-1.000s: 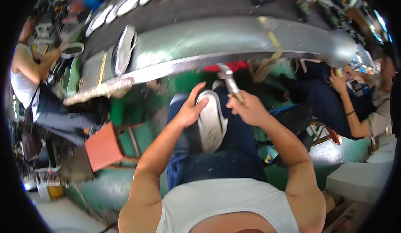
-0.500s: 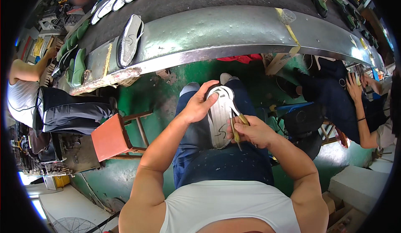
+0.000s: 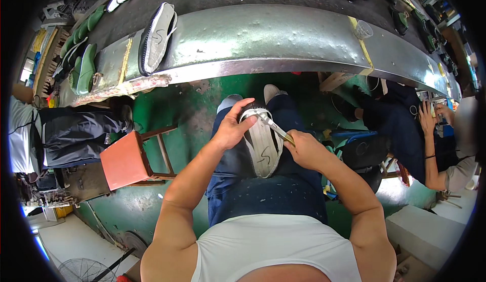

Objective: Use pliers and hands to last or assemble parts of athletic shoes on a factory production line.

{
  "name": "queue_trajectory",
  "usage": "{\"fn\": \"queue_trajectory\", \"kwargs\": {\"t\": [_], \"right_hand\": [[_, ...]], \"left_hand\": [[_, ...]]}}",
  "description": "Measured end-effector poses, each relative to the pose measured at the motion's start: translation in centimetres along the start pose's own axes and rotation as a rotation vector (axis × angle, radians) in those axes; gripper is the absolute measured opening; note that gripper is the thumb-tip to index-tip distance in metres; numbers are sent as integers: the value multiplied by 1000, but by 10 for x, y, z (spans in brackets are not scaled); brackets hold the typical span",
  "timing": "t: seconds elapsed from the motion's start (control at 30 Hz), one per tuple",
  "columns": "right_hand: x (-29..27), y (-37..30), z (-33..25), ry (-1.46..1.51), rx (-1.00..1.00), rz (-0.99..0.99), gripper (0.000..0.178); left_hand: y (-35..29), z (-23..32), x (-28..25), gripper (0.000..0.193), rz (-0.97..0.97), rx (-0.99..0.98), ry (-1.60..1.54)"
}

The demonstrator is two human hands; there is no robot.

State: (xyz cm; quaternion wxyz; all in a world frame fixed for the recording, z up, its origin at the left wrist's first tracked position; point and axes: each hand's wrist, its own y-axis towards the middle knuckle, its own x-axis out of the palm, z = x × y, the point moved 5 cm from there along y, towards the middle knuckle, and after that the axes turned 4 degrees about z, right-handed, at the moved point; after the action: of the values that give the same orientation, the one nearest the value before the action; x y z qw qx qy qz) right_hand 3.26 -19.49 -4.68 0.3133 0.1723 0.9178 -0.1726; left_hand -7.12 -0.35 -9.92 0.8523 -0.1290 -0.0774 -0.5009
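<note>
Across my thighs lies a shoe [image 3: 265, 153], bottom side up, with a pale insole bearing a dark handwritten mark and a dark upper around its far end. My left hand [image 3: 234, 128] grips the far end from the left, thumb on the pale surface and fingers round the edge. My right hand [image 3: 307, 150] is closed round the yellowish handles of metal pliers [image 3: 276, 128]. The plier jaws reach the shoe's far end close to my left thumb; whether they pinch material I cannot tell.
Ahead runs a metal-edged bench [image 3: 228, 39]. A similar pale-bottomed shoe [image 3: 158, 41] and green shoes [image 3: 87, 68] sit on its left part. A clear cup [image 3: 363, 30] stands at its right edge. An orange-topped stool [image 3: 124, 160] is on my left; a seated person [image 3: 405, 125] is on my right.
The pliers have swung from beside the shoe, pointing toward me, up to its far end. My right hand has turned over with them. The view has shifted slightly.
</note>
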Motion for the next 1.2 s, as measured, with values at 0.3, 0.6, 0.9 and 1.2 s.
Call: {"fn": "queue_trajectory", "kwargs": {"t": [0.3, 0.6, 0.9, 1.2], "right_hand": [[-6, -5, -24, -285, 92, -87, 19], [-7, 2, -29, 215, 197, 25, 27], [25, 5, 54, 2, 225, 413, 45], [57, -23, 79, 115, 355, 290, 53]], "left_hand": [[16, -20, -5, 36, 118, -155, -135], [19, -18, -2, 44, -12, -97, 61], [13, -85, 4, 52, 110, -227, 240], [-45, -84, 30, 93, 1, -331, 206]]}}
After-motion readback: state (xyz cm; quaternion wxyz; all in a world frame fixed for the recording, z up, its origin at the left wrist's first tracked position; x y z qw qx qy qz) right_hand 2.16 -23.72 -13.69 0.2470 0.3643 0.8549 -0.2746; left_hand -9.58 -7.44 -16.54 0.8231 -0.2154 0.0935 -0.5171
